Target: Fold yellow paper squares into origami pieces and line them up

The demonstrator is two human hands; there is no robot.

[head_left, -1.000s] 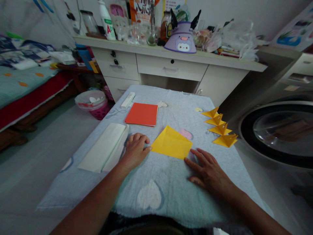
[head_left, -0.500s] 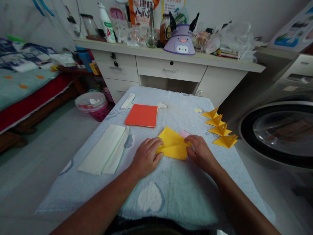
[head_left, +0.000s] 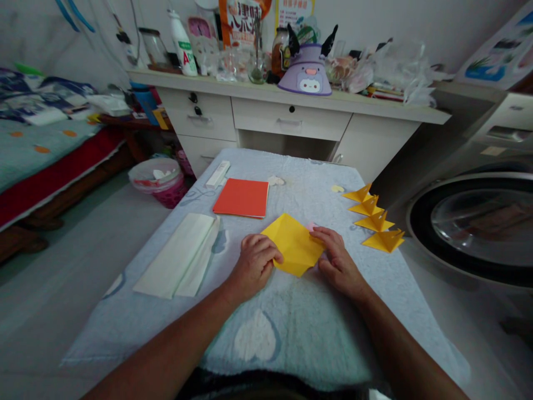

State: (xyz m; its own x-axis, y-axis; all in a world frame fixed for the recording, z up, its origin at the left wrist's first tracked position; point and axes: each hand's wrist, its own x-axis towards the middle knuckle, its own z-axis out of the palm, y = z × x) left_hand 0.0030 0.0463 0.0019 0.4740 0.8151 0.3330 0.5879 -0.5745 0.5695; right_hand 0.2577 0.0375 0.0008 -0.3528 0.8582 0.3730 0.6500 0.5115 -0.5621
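Observation:
A sheet of yellow origami paper (head_left: 292,243) with creases lies between my hands near the middle of the cloth-covered table (head_left: 308,178). My left hand (head_left: 257,260) is closed on its left edge, fingers bent over the paper. At the right corner, my right hand (head_left: 336,256) pinches the sheet between thumb and fingers; the thumb is partly under the edge. A bit of pink paper (head_left: 311,226) shows behind the sheet, beside my right fingertips. Several folded yellow paper pieces (head_left: 383,240) with raised points stand in a row to the right.
A stack of red paper (head_left: 242,198) lies beyond my left hand, with a white narrow box (head_left: 218,174) behind it. Folded pale cloth or paper (head_left: 180,255) is at the left. A cabinet (head_left: 291,119) stands at the far side, a washing machine (head_left: 491,222) at the right.
The yellow sheet has turned and lies more opened out, its lower corner now pointing toward me. My left hand's fingers have moved slightly right and curled over its edge.

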